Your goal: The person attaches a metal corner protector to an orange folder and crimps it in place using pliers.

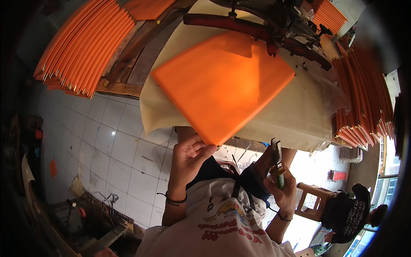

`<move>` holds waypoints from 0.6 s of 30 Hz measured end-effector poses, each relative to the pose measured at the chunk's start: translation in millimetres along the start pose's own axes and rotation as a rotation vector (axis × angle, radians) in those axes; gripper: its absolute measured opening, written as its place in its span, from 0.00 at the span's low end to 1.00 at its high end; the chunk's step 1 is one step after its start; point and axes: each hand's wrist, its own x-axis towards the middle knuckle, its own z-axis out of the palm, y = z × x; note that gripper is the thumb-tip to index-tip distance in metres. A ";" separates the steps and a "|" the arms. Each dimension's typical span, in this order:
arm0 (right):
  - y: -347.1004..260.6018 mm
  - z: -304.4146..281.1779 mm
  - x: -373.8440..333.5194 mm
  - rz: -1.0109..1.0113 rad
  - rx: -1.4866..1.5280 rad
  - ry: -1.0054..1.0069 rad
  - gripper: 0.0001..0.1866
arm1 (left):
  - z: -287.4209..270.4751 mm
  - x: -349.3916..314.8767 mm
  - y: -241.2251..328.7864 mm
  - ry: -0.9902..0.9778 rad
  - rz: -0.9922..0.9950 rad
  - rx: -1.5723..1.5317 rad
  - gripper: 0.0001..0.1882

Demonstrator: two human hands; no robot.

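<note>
Slanting lengthwise toward upper right lies an orange panel (218, 88).

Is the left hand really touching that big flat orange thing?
Touching. The head view shows the left hand gripping the near corner of the flat orange piece, with no gap between them.

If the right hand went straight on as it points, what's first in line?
Likely the near edge of the tan sheet, reached first by the tool in the right hand; depth is unclear, so it might pass above or below.
</note>
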 end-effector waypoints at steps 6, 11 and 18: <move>13.7 0.4 -1.7 0.001 0.013 -0.019 0.11 | 3.7 0.3 4.5 -0.005 -0.027 -0.049 0.11; 20.4 4.2 -2.2 0.017 0.044 0.012 0.13 | 2.0 1.2 3.2 -0.004 -0.018 -0.032 0.12; 15.6 4.0 2.0 0.022 0.022 -0.014 0.14 | -0.8 2.0 4.1 -0.014 -0.036 -0.021 0.12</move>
